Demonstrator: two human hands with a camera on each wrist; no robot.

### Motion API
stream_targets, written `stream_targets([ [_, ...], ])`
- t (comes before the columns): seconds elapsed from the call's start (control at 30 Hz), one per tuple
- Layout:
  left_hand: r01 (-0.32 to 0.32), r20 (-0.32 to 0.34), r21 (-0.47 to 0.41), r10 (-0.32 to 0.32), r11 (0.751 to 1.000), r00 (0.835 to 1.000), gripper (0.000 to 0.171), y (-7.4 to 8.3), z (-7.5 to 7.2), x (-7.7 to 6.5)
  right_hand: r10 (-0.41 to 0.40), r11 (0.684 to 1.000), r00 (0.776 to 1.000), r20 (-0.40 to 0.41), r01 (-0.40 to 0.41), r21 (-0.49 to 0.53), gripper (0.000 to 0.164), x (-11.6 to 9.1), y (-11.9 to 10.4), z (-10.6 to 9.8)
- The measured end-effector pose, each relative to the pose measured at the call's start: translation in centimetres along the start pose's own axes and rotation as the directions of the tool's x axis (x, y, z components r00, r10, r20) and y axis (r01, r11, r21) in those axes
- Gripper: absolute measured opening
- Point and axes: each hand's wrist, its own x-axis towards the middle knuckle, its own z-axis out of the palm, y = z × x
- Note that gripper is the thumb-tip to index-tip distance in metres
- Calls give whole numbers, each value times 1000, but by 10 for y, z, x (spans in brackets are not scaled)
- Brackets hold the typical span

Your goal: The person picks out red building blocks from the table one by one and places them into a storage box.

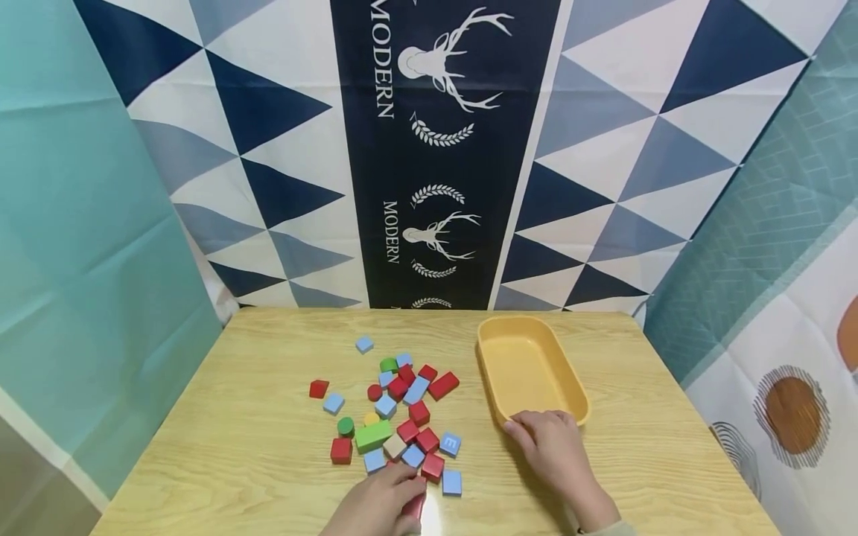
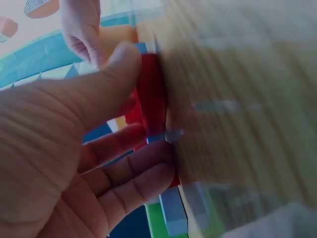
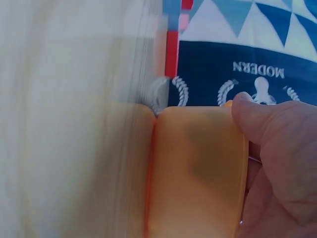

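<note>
At the near edge of the pile, my left hand (image 1: 378,502) has its thumb and curled fingers about a red block (image 1: 414,506). In the left wrist view that red block (image 2: 152,91) lies on the table, between the thumb (image 2: 111,67) and the fingers. My right hand (image 1: 556,450) grips the near rim of a yellow plastic tray (image 1: 491,376), which stands on the table at the right. The right wrist view shows the thumb over the rim of the tray (image 3: 198,163), with the other fingers partly hidden behind it.
Several red, blue and green blocks spread over the middle of the wooden table (image 1: 255,447), among them a long green block (image 1: 373,436) and a blue block marked with a letter (image 1: 450,445). A patterned cloth (image 1: 449,149) hangs behind the table's far edge.
</note>
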Motion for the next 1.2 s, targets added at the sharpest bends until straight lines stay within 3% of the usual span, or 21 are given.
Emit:
stream_targets([
  [0.33,130,-40,-29,-132,991,990,46,-1,2,19,8,998,1000,-5,-8,-65,9,-19,-28,9],
  [0.53,129,-73,20,-127,991,989,52,-3,0,26,2,998,999,-43,-5,-68,12,-21,-30,13],
  [0.77,148,-151,-66,-156,987,976,62,1,-19,29,-15,998,998,-59,11,-68,11,-19,-28,13],
  [0.87,76,-228,-75,-92,994,969,64,11,-32,46,-27,997,996,-79,20,-81,11,-18,-27,13],
  [0.97,5,-285,-82,-28,997,958,67,21,-39,72,-45,996,994,-96,37,-87,11,-17,-25,14],
  [1.07,-1,-285,-122,-34,993,958,68,30,-39,102,-62,994,994,-94,53,-90,11,-17,-25,15],
  [1.2,52,-237,-172,-92,984,967,70,39,-34,142,-54,995,995,-80,47,-87,10,-17,-25,16],
])
